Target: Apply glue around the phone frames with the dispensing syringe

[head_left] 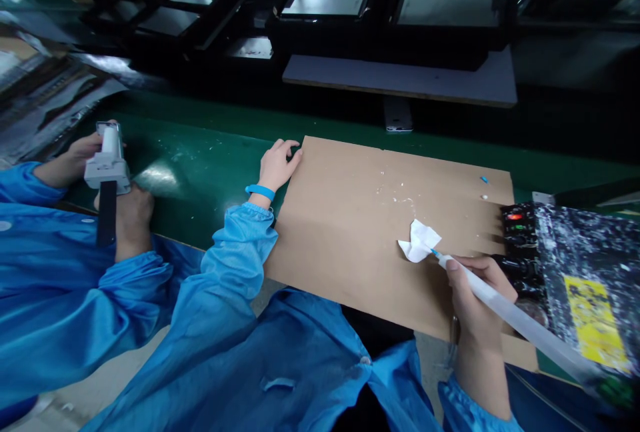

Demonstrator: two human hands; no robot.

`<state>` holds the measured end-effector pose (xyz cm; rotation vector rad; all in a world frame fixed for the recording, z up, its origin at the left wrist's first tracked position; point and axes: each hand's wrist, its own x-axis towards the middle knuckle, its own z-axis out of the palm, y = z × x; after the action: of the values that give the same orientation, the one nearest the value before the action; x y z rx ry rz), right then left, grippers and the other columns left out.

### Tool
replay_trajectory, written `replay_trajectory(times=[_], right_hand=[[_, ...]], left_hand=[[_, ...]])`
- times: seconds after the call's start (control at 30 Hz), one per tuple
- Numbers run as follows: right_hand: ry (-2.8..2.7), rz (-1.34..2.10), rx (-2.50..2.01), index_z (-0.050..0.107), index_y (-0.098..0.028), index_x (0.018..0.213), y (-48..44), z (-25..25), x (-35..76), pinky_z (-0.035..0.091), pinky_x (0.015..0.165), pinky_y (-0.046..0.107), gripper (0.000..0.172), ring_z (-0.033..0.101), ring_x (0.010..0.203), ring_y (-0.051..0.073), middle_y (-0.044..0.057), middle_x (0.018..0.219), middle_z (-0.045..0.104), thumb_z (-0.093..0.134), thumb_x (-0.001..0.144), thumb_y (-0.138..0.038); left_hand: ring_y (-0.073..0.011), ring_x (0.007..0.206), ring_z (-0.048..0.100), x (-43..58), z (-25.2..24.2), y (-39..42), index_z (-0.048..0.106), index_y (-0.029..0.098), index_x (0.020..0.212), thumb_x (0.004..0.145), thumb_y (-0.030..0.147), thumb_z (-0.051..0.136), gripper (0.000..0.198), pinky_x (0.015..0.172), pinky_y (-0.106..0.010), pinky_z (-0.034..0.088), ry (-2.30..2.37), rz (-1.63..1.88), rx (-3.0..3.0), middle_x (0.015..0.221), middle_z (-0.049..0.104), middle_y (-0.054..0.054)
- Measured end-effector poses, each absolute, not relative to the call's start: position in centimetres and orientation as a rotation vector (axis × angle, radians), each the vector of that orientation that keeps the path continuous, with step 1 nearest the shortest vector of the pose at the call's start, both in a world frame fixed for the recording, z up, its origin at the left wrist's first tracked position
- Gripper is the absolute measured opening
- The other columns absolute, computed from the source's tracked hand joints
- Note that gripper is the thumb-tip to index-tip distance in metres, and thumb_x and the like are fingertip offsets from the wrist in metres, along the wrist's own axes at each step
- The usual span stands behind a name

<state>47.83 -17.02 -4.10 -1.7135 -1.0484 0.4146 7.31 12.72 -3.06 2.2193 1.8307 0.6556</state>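
My right hand is wrapped round a long white dispensing tube. The blue tip of the tube touches a crumpled white wipe on the brown cardboard sheet. At the sheet's upper left corner, my left hand rests on the green table with its fingers apart and slightly curled, holding nothing. A blue band circles my left wrist. Small white smears and a tiny blue piece lie on the cardboard.
At the left, a person in a blue sleeve holds a white device with a dark strap. A stained black box with a yellow label stands at the right. Behind are a grey board, a phone and black trays.
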Motion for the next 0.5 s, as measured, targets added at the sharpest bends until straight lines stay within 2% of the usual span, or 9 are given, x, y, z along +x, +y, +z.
replay_trajectory(times=[0.5], right_hand=[[-1.082,0.399,-1.714,0.079,-0.018,0.093,-17.24,-4.30,47.95,0.046,0.056,0.031,0.046,0.064,0.062,0.020,0.006,0.079,0.076,0.091,0.094,-0.063]], left_hand=[[-0.0242,0.094,0.065,7.36,-2.85,12.67,0.078,0.023,0.138,0.112,0.042,0.059,0.037,0.083,-0.036,0.049,1.833,0.617,2.213,0.109,0.068,-0.008]])
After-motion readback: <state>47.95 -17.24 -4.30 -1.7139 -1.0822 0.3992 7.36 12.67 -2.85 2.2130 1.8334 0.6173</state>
